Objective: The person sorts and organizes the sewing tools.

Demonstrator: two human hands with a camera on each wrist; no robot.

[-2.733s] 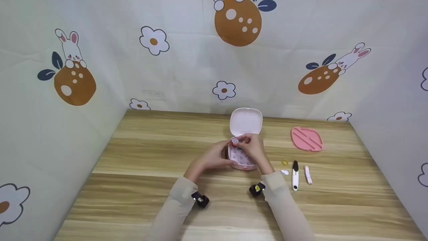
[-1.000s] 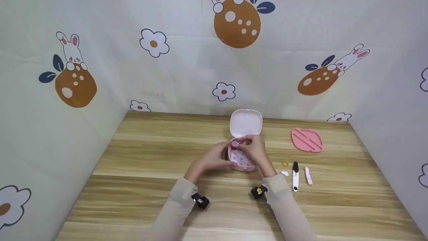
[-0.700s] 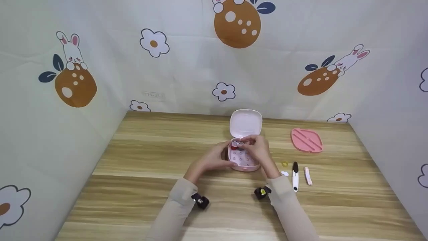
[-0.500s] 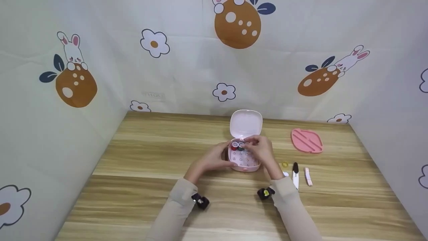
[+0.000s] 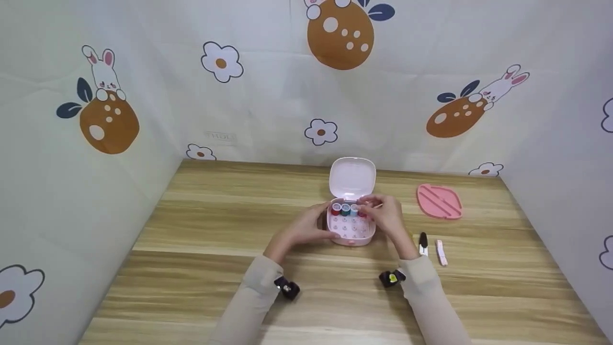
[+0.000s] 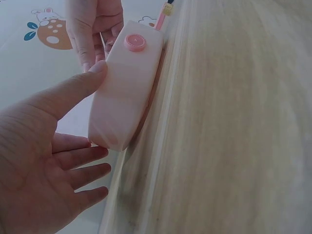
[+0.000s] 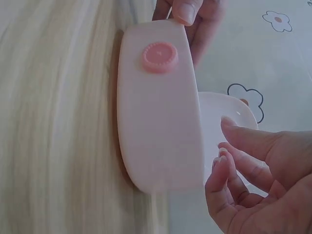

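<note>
spools [image 5: 345,211] upright in box [image 5: 341,240], left fingers [image 6: 90,174] around it, right fingers [image 7: 254,141] of uncertain grip

Between left grip [image 5: 307,228] and right grip [image 5: 387,213], the box [image 7: 161,122] sits on the tabletop [image 5: 230,206], spools [image 5: 345,211] inside; right of the right grip lie tray [image 5: 439,201], slim tool [image 5: 423,242] and strip [image 5: 441,253].
</note>
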